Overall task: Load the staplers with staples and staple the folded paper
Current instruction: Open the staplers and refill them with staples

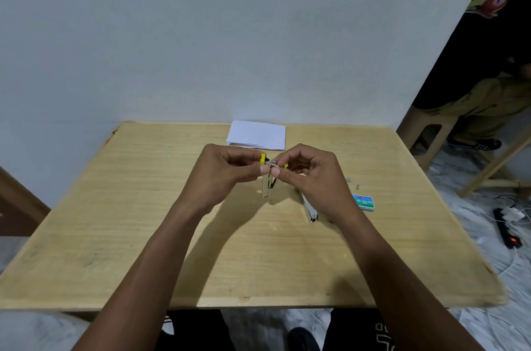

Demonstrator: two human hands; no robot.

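Yellow-tipped metal stapler (268, 181) hangs above the wooden table (115, 235), its top pinched by both the left hand (221, 169) and the right hand (310, 175). A second stapler (311, 211) lies near the teal staple box (364, 202); the folded paper (257, 135) rests at the far edge.

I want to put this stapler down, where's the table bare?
The light wooden table is bare left of the left hand and along its near edge. Crowded around the right hand: silver metal stapler, green staple box, loose staples.
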